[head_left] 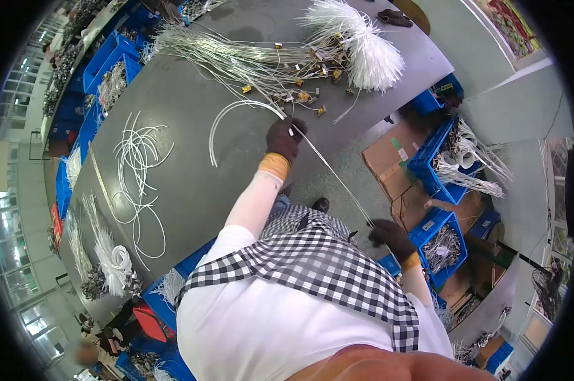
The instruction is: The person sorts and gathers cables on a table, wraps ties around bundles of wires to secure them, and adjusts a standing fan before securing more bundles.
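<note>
My left hand [284, 138], in a dark glove with a yellow cuff, is closed at the front edge of the grey table. A white tube [221, 120] curves left from its fingers over the tabletop. Thin whitish wires [334, 171] stretch taut from this hand down to the right. My right hand [390, 237], gloved the same way, is closed around their other end, off the table beside the blue bins. Beyond my left hand lies a long bundle of wires [236, 56] with small yellow-tagged ends [303, 96]. The inside of both fists is hidden.
Loose coils of white tube [138, 155] lie on the table [191, 197] at left. A fanned white bundle [376, 54] rests at its far right. Blue bins [440, 244] with wires and open cardboard [388, 162] stand at right. More wire bundles [112, 260] lie at the left edge.
</note>
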`<state>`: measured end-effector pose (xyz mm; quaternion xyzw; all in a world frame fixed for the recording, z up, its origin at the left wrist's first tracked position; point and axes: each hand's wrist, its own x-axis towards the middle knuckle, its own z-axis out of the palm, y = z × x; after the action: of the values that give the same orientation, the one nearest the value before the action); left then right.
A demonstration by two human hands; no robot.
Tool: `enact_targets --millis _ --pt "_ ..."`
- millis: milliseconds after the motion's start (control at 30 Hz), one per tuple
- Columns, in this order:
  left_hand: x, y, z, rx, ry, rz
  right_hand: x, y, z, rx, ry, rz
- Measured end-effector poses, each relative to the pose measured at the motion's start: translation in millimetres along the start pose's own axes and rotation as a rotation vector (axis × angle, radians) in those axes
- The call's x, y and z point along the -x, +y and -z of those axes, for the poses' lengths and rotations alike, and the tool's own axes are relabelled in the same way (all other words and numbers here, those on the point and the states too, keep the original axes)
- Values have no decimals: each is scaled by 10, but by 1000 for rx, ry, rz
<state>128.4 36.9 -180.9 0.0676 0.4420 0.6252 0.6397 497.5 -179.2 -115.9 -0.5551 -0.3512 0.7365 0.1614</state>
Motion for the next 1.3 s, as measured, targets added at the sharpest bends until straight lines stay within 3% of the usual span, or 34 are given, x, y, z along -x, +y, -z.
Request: enact_targets --millis 167,267,367,567,867,1033,1300 --pt "863 -180 -354 99 -83 89 -680 -975 -810 -62 -14 241" --pt "708 118 -275 69 -68 -21 -749 -979 -915 88 74 231" --pt "533 640 -124 48 -100 -171 -625 -701 -843 111 2 248" --pt "976 699 -179 5 -188 -25 -674 -1235 -1279 -11 -80 250" --pt "591 1461 68 158 -98 -244 -899 -1372 -1533 174 -64 354" --pt "420 1579 135 252 -237 -235 -1098 -1253 -1598 221 -76 492" --pt "299 1653 69 400 -154 -197 -886 -1543 -1759 195 -6 384"
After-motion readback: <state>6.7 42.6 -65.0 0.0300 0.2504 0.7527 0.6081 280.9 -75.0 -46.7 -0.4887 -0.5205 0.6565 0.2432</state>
